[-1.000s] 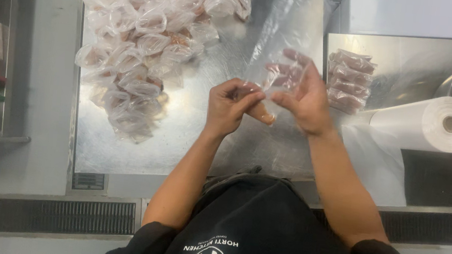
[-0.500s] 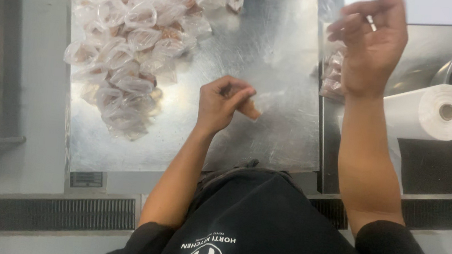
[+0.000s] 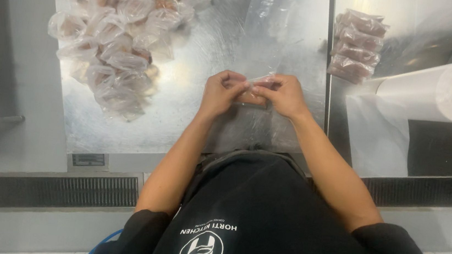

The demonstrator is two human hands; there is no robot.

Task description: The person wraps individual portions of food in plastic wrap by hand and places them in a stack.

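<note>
The right hand (image 3: 283, 94) has come back down from beside the paper roll (image 3: 439, 89) to meet the left hand (image 3: 221, 92); both pinch a clear bag (image 3: 259, 83) over the tabletop (image 3: 199, 63). Its brownish filling is mostly hidden by fingers. Filled bags (image 3: 115, 39) are heaped at left

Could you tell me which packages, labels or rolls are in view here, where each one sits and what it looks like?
Pile of filled clear bags: upper left of the steel table, crumpled, pinkish-brown contents.
Stack of flat wrapped packs: upper right, reddish-brown, clear film.
Roll of film: far right, white cylinder, sheet trailing down.
Small clear bag: pinched between left hand and right hand.
Small label plate: table's front edge, pale rectangle.
</note>
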